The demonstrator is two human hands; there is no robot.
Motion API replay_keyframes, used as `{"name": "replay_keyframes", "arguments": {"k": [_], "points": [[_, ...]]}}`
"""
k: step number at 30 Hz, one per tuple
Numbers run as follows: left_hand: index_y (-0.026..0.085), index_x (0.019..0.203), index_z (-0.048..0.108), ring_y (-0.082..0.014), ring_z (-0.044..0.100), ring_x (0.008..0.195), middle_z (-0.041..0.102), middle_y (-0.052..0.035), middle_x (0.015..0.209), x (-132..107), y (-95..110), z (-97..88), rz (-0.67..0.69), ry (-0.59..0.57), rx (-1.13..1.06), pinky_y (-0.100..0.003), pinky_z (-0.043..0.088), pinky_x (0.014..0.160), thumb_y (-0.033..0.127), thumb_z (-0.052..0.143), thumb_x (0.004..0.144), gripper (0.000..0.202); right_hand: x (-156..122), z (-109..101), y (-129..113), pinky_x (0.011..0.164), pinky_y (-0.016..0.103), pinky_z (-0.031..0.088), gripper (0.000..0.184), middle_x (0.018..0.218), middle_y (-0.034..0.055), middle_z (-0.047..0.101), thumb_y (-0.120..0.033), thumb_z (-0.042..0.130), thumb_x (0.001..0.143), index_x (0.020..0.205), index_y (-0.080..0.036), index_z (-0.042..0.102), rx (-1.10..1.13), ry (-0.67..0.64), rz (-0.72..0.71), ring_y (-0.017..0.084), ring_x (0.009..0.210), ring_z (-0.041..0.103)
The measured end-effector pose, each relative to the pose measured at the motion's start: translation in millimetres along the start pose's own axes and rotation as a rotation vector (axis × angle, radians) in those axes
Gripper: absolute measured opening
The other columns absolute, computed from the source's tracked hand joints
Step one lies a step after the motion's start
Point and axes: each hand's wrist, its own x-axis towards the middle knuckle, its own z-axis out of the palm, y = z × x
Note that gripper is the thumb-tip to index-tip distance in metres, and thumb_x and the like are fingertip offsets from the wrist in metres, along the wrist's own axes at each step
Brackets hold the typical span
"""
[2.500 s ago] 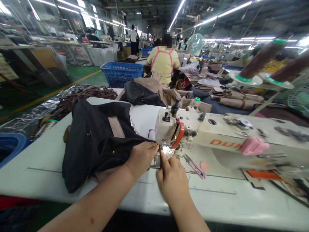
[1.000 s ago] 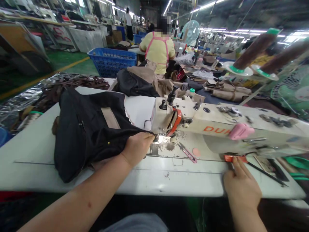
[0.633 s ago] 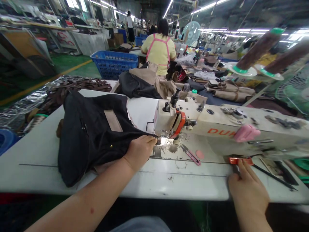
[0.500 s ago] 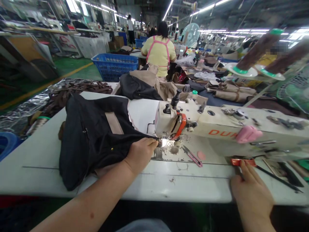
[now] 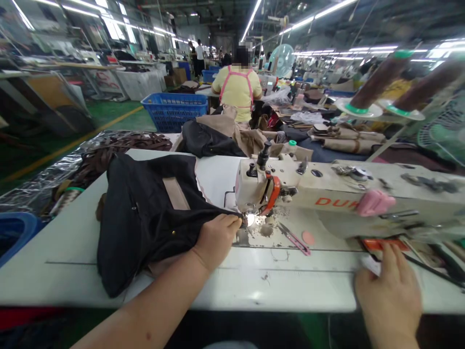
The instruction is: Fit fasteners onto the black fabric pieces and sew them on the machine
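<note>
My left hand (image 5: 220, 237) is closed on the edge of a black fabric bag piece (image 5: 152, 198), right at the lit needle area of the sewing machine (image 5: 254, 189). The piece spreads leftward over the white table and carries a beige strip (image 5: 176, 194) and a small brass-coloured stud. My right hand (image 5: 392, 286) is at the table's right side, fingertips at an orange-red item (image 5: 385, 244) with dark edges. A small white thing (image 5: 371, 264) shows between thumb and fingers; its kind is unclear. Pink-handled thread snips (image 5: 296, 240) and a pink disc (image 5: 308, 237) lie between the hands.
A pink block (image 5: 376, 202) sits on the machine arm. Brown thread cones (image 5: 381, 82) stand at upper right. Behind the table are more fabric pieces (image 5: 210, 138), a blue basket (image 5: 174, 109) and a seated person in yellow (image 5: 238, 89). Brown strips (image 5: 127, 145) lie at left.
My right hand has moved slightly right, and a small white thing now shows by its thumb. The orange-red item appears further right. My left hand keeps its hold; the view has shifted slightly.
</note>
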Motion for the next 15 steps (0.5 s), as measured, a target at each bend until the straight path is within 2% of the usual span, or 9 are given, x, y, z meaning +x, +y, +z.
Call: {"name": "replay_keyframes", "arguments": {"k": [2,3,5,6,8,11,13,15], "points": [[0.016,0.104,0.072,-0.0184,0.071,0.093,0.076,-0.0058,0.107,-0.1,0.3,0.5,-0.002,-0.003,-0.005,-0.031,0.06,0.084,0.01,0.061,0.097,0.014,-1.4,-6.6,-15.7,0.09,0.054,0.053,0.071,0.134,0.0297,0.061,-0.012,0.057,0.077,0.146,-0.001,0.05,-0.004,0.06,0.002,0.045,0.119,0.062],[0.016,0.103,0.072,-0.0184,0.071,0.094,0.075,-0.0059,0.107,0.0,0.5,0.5,-0.002,-0.003,-0.009,-0.031,0.06,0.085,0.01,0.062,0.097,0.014,-3.0,-10.2,-27.8,0.087,0.052,0.053,0.066,0.126,0.0263,0.065,-0.012,0.058,0.077,0.142,-0.004,0.055,-0.001,0.069,-0.002,0.043,0.111,0.065],[0.016,0.103,0.072,-0.0184,0.071,0.094,0.076,-0.0059,0.107,0.2,1.0,0.3,-0.002,-0.003,-0.008,-0.031,0.06,0.085,0.01,0.062,0.097,0.014,-7.1,-16.5,-60.2,0.079,0.044,0.051,0.048,0.106,0.0158,0.07,-0.012,0.059,0.08,0.128,-0.014,0.066,0.058,0.014,-0.067,0.032,0.09,0.067],[0.016,0.103,0.072,-0.0185,0.071,0.094,0.076,-0.006,0.106,0.3,1.1,0.3,-0.002,-0.001,-0.004,-0.031,0.06,0.085,0.01,0.062,0.097,0.014,-8.8,-18.6,-79.6,0.08,0.043,0.05,0.041,0.103,0.0134,0.069,-0.012,0.059,0.083,0.122,-0.017,0.068,0.11,0.001,-0.131,0.029,0.086,0.065],[0.016,0.104,0.072,-0.0191,0.071,0.094,0.076,-0.0061,0.106,0.6,1.3,0.7,-0.002,0.004,0.008,-0.031,0.06,0.084,0.01,0.062,0.097,0.014,-10.1,-19.9,-120.1,0.082,0.041,0.047,0.037,0.098,0.0099,0.067,-0.013,0.057,0.087,0.122,-0.018,0.066,0.28,-0.137,-0.285,0.026,0.088,0.062],[0.016,0.105,0.072,-0.0204,0.071,0.093,0.076,-0.0067,0.106,1.0,0.8,1.8,0.0,0.012,0.02,-0.033,0.06,0.082,0.012,0.063,0.096,0.014,-6.1,-14.7,-171.7,0.081,0.04,0.045,0.049,0.102,0.0095,0.065,-0.011,0.054,0.086,0.135,-0.017,0.06,0.434,-0.384,-0.382,0.026,0.093,0.057],[0.016,0.105,0.073,-0.0205,0.071,0.092,0.076,-0.007,0.106,1.0,0.4,2.4,-0.006,0.02,0.016,-0.033,0.06,0.082,0.012,0.063,0.096,0.014,-2.1,-8.8,-193.0,0.084,0.04,0.043,0.056,0.102,0.0093,0.064,-0.008,0.055,0.084,0.14,-0.017,0.057,0.461,-0.483,-0.403,0.026,0.094,0.055],[0.016,0.105,0.073,-0.02,0.071,0.092,0.077,-0.0068,0.106,1.0,0.1,2.6,-0.009,0.027,0.004,-0.032,0.06,0.082,0.012,0.062,0.096,0.014,0.3,-3.7,-203.8,0.085,0.04,0.042,0.059,0.1,0.009,0.062,-0.007,0.057,0.084,0.142,-0.017,0.057,0.456,-0.526,-0.402,0.026,0.094,0.053]]}}
